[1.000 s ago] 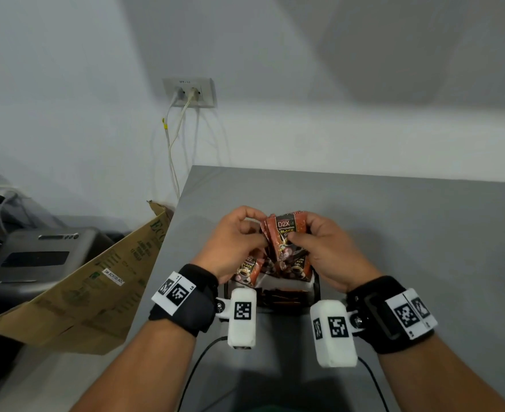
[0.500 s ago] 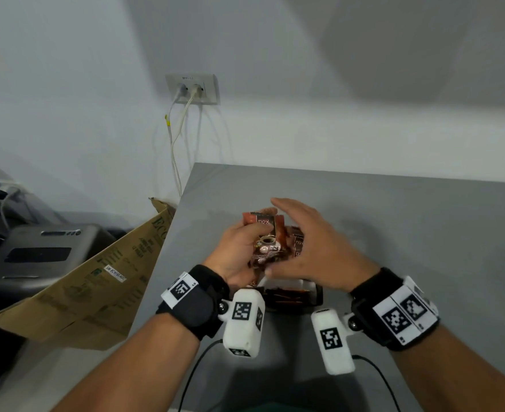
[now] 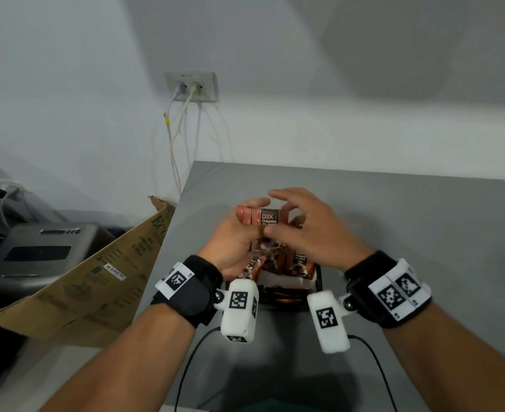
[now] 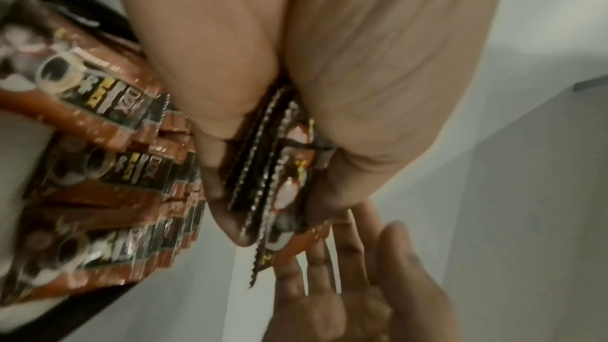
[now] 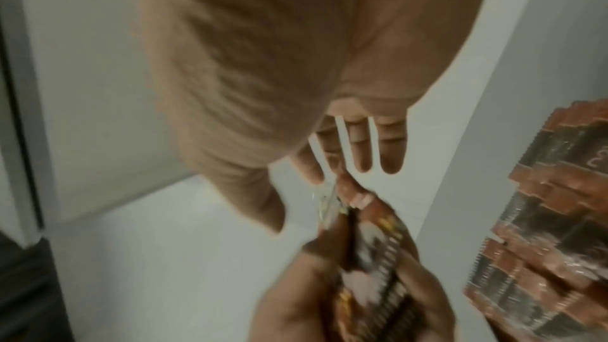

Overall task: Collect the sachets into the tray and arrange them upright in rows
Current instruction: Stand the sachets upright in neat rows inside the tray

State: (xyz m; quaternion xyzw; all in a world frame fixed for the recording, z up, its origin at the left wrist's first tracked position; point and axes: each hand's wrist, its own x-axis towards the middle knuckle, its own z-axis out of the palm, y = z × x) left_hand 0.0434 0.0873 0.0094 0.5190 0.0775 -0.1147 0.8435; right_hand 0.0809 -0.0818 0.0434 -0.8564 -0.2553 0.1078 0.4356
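Since a second ago my right hand (image 3: 307,230) had let go of the little bunch of sachets (image 3: 261,217) and spread its fingers flat beside it, so only my left hand (image 3: 236,242) squeezed the bunch, held up over the tray (image 3: 318,278). I think I was squaring the bunch up, and next it must go down standing straight beside the rows already there. The sachets looked thin, shiny and red-brown with zigzag edges.

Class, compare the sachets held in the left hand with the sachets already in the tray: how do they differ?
The held sachets are gripped by the left hand above the tray; the tray sachets stand inside it. The held sachets form a small bunch; the tray sachets fill rows. Both share brown D2X wrappers.
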